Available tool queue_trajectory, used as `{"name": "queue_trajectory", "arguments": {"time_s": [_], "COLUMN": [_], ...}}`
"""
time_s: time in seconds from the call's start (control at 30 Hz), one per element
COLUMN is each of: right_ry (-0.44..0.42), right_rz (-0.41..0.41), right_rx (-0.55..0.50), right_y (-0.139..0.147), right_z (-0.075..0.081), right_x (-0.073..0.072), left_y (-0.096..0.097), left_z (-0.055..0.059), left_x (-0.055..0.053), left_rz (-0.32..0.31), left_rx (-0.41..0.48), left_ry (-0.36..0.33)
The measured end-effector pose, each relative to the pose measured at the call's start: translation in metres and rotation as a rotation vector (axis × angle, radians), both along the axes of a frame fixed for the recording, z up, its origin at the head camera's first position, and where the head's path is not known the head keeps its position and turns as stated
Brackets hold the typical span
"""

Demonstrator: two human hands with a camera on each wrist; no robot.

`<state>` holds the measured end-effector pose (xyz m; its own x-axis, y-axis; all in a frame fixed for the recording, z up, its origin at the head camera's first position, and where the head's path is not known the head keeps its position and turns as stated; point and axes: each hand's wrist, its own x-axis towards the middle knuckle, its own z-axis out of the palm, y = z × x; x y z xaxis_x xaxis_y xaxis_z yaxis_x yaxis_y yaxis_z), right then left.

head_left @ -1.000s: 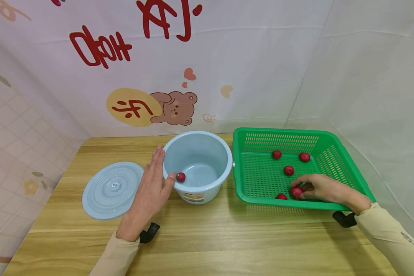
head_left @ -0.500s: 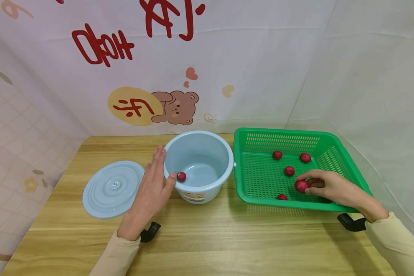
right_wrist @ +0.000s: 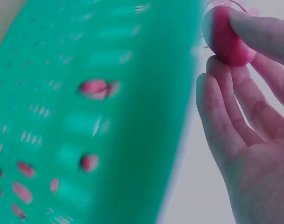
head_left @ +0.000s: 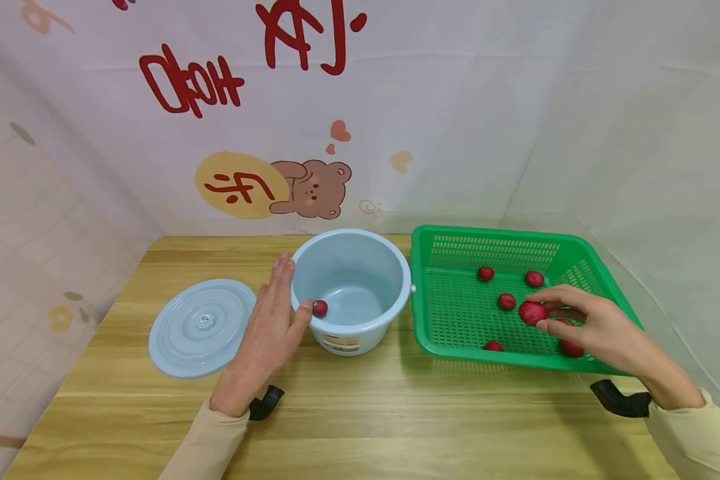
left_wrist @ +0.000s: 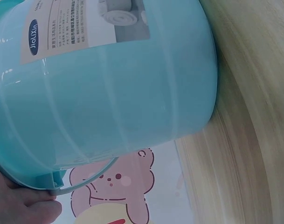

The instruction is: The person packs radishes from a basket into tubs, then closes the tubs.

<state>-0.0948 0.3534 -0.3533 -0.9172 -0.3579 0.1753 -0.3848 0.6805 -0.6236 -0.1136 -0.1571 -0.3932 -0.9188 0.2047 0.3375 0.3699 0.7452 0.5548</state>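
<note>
My right hand [head_left: 600, 330] pinches a small round red radish [head_left: 533, 313] between thumb and fingertips, above the green basket [head_left: 423, 320]. In the right wrist view the same radish [right_wrist: 230, 39] shows beyond the basket's rim, at the fingertips. My left hand [head_left: 267, 333] rests against the left side of the light blue bucket [head_left: 360, 247], fingers straight along the outside and thumb at the rim. One radish [head_left: 320, 308] lies inside the bucket near that thumb. In the left wrist view the fingers [left_wrist: 32, 205] touch the bucket's rim beside its handle [left_wrist: 93, 177].
Several more radishes lie spread over the basket floor, one [head_left: 572, 348] partly behind the right hand. A round light blue lid [head_left: 201, 327] lies flat on the wooden table [head_left: 384, 413] at the left. A printed white wall cloth [head_left: 456, 133] hangs behind.
My right hand has lifted the radish from the basket floor and moved it slightly up and to the right. The left hand has stayed at the bucket. The head view has shifted slightly.
</note>
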Motion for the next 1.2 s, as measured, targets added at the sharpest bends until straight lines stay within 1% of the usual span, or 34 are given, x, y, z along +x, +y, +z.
{"name": "queue_trajectory", "arguments": {"time_s": [0.17, 0.33, 0.43, 0.5, 0.53, 0.77, 0.83, 0.93, 1.0, 1.2], "right_ry": [0.038, 0.059, 0.084, 0.098, 0.105, 0.123, 0.143, 0.165, 0.182, 0.199], "right_rz": [-0.016, -0.036, -0.021, 0.006, 0.033, 0.13, 0.19, 0.268, 0.297, 0.323], "right_rx": [-0.098, -0.135, -0.162, -0.201, -0.242, -0.466, -0.542, -0.623, -0.643, -0.659], "right_y": [-0.012, -0.024, -0.034, -0.042, -0.046, -0.075, -0.083, -0.095, -0.104, -0.129], "right_z": [0.008, 0.018, 0.024, 0.028, 0.03, 0.037, 0.038, 0.039, 0.04, 0.044], "right_x": [0.003, 0.006, 0.008, 0.008, 0.008, 0.003, 0.001, -0.003, -0.005, -0.009], "left_y": [-0.001, 0.0, 0.0, 0.001, 0.001, 0.002, 0.002, 0.003, 0.003, 0.002], "left_z": [0.002, 0.002, 0.002, 0.002, 0.002, 0.002, 0.002, 0.003, 0.003, 0.002], "left_x": [0.001, 0.001, 0.002, 0.002, 0.002, 0.002, 0.002, 0.003, 0.003, 0.005], "left_rz": [0.005, 0.006, 0.007, 0.01, 0.012, 0.026, 0.029, 0.03, 0.031, 0.036], "left_rx": [-0.003, -0.019, -0.019, -0.02, -0.02, -0.019, -0.017, -0.014, -0.013, -0.018], "left_ry": [-0.005, -0.011, -0.012, -0.011, -0.01, 0.005, 0.004, 0.003, 0.002, -0.001]}}
